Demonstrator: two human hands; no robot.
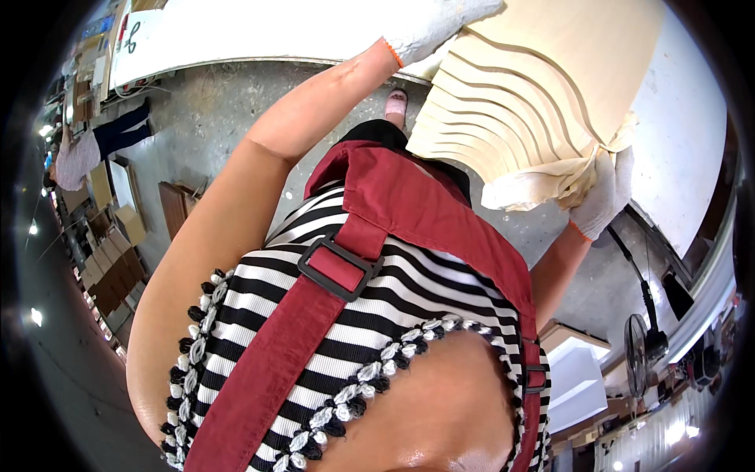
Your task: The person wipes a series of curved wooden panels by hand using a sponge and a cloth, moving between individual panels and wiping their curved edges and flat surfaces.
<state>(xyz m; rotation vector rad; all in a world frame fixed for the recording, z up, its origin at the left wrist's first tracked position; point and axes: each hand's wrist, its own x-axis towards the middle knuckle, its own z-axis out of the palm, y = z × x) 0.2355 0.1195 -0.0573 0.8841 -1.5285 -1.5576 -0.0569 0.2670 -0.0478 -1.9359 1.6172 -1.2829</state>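
A pale wooden panel (590, 47) with wavy, stepped ridges lies at the upper right, its near end jutting past the edge of a white worktable (684, 118). My left hand (436, 27), in a white glove with an orange cuff, is closed at the panel's left edge; its fingertips are partly cut off by the top of the view. In a matching glove, my right hand (609, 185) grips a bunched cream cloth (543, 182) against the panel's near right corner. Part of the cloth hangs below the ridges, and most of the right fingers are hidden behind it.
The white tabletop (236, 31) extends left. Below it lies a grey concrete floor (212, 102), with my foot in a pink shoe (396, 102). A black fan (641, 346) stands at right. Boards (110, 267) lean at far left, near another person (79, 153).
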